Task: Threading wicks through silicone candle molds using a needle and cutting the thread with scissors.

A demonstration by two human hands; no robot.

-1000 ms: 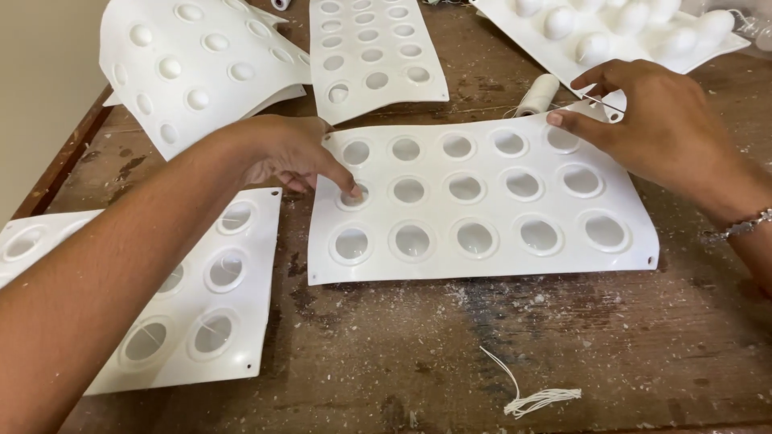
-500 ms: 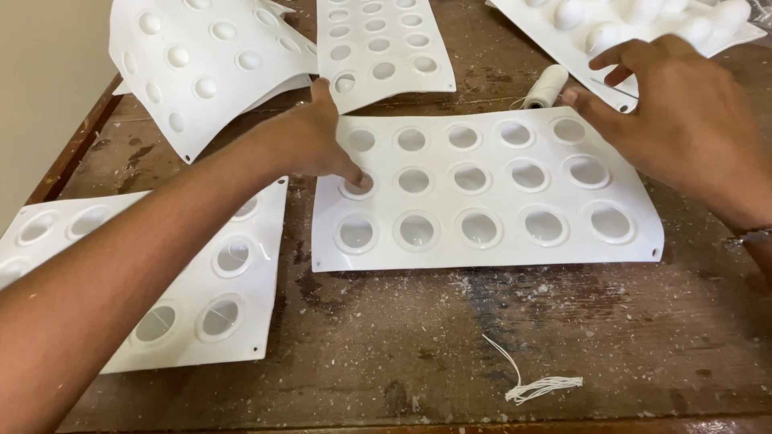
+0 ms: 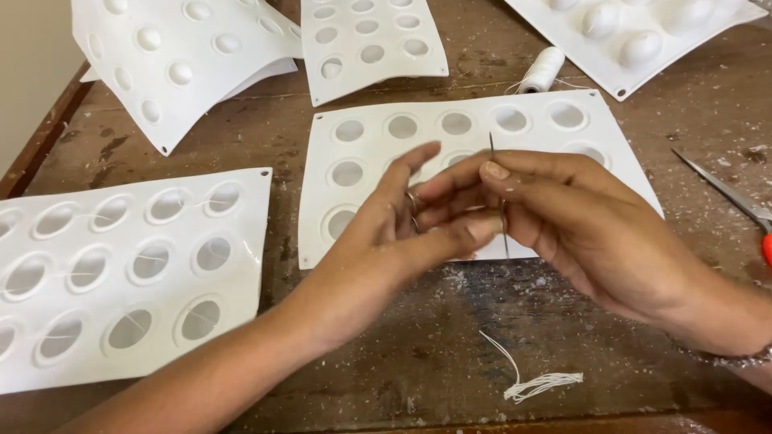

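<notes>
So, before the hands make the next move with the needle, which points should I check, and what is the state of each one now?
1. Needle held firmly: ok, the right hand pinches it upright between thumb and fingers.
2. Left hand close enough to help: ok, its fingers meet the right hand at the needle.
3. Thread in the needle's eye: cannot tell, too fine to see.
4. White mould sheet lying flat below the hands: ok.
5. Thread spool within reach: ok, it lies just behind the sheet.
6. Scissors clear of the hands: ok, they lie apart on the table at the right.
</notes>
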